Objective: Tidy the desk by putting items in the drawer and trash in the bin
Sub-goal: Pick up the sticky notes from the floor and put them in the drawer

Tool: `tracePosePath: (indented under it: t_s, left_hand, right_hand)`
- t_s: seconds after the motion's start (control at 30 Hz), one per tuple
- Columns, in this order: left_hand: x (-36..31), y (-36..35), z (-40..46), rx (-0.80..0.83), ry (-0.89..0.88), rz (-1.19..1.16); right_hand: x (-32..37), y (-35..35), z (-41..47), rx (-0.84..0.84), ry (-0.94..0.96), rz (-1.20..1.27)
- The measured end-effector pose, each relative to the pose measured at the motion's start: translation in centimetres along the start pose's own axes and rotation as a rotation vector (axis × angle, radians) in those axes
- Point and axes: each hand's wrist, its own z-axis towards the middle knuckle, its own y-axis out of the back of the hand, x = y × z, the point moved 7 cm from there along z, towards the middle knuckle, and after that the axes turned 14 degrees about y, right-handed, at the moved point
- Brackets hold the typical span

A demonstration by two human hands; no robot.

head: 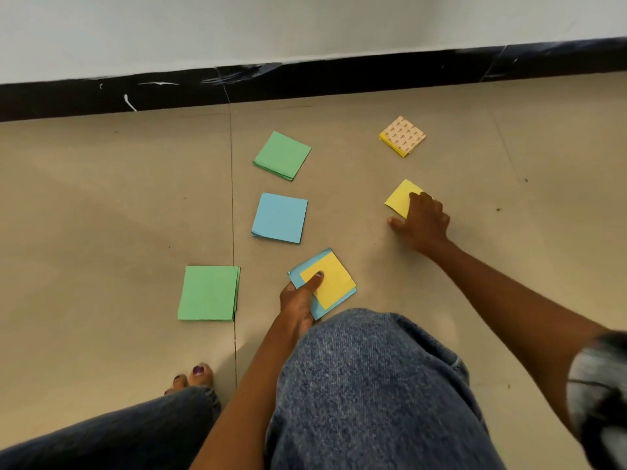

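Several sticky-note pads lie on a beige tiled floor. My left hand (pixel 300 296) holds a blue pad (pixel 296 279) with a yellow pad (pixel 334 279) stacked on it, thumb pressing on the yellow one. My right hand (pixel 424 222) reaches out to the right, its fingers resting on a loose yellow note (pixel 400 196) on the floor. Other pads lie apart: a green pad (pixel 282 155) farther out, a blue pad (pixel 280 217) in the middle, a green pad (pixel 208 293) at the left, and a yellow pad with a patterned backing (pixel 402 136) far right.
A black skirting strip (pixel 305 81) and a white wall run along the far side. My knee in blue jeans (pixel 369 385) fills the foreground, and a bare foot (pixel 193 376) rests at the lower left. No desk, drawer or bin is in view.
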Motion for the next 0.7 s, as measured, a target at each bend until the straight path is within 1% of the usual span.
tracePosePath:
  t_s: [0.07, 0.13, 0.2, 0.3, 0.4, 0.47, 0.57, 0.7]
  left_hand:
    - [-0.1, 0.3, 0.0, -0.008, -0.003, 0.017]
    - [-0.2, 0.4, -0.1, -0.002, 0.0, 0.016]
    - [-0.3, 0.4, -0.3, 0.002, 0.006, 0.005]
    - [-0.3, 0.3, -0.4, 0.008, 0.005, 0.005]
    - [-0.2, -0.1, -0.5, 0.027, 0.009, -0.011]
    - [-0.1, -0.3, -0.6, 0.031, 0.01, -0.011]
    - [0.0, -0.4, -0.7, 0.043, 0.012, -0.007]
    - [0.2, -0.4, -0.7, 0.04, 0.009, 0.013]
  right_hand:
    - [-0.4, -0.1, 0.3, 0.034, 0.033, -0.089]
    - [0.0, 0.2, 0.3, 0.003, 0.121, -0.256]
    - [0.6, 0.6, 0.3, 0.01, 0.197, -0.402]
    - [1.5, 1.0, 0.7, 0.085, 0.279, -0.499]
    - [2.5, 1.3, 0.6, 0.106, 0.372, -0.593]
    - [3.0, 1.3, 0.4, 0.121, 0.395, -0.635]
    - [3.2, 1.3, 0.1, 0.117, 0.374, -0.643]
    - [3.0, 2.0, -0.3, 0.06, 0.324, -0.571]
